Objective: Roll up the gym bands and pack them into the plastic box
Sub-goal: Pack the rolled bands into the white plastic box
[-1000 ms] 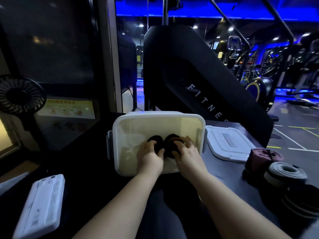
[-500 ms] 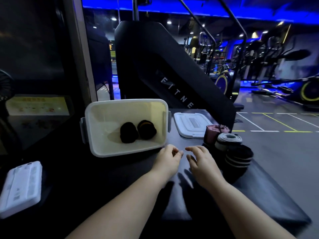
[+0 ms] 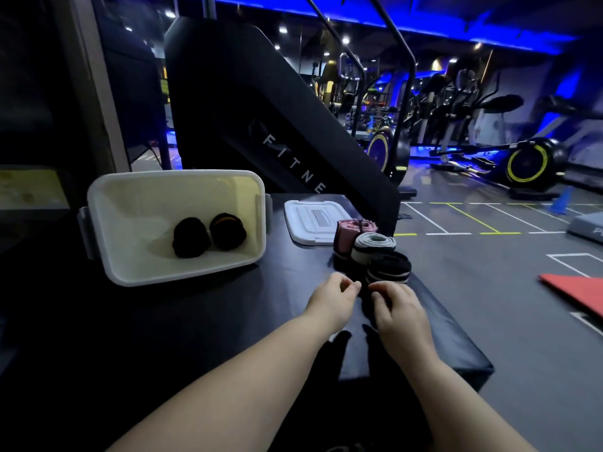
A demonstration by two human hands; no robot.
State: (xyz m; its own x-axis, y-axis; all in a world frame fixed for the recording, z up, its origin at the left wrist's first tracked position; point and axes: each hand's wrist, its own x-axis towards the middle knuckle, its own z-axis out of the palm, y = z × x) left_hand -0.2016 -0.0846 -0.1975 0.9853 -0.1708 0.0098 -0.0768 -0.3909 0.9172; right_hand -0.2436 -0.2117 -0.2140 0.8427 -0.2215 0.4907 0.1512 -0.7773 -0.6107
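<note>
Box (image 3: pixel 176 276) at your far left, opening turned toward you, with two dark rolled bands (image 3: pixel 190 238) side by side inside. Next along the black bench (image 3: pixel 434 340) lies the white lid (image 3: pixel 305 220), flat and just beside the pink band (image 3: pixel 345 234). The grey roll (image 3: pixel 373 244) and the black striped roll (image 3: pixel 388 267) crowd against it. Both your forearms stretch forward, palms down. Your left hand (image 3: pixel 332 300) curls thumb to fingertips, and your right hand (image 3: pixel 399 309) curls its fingers just below the striped roll. Whether either hand pinches anything, I cannot tell; it's too dark between them.
</note>
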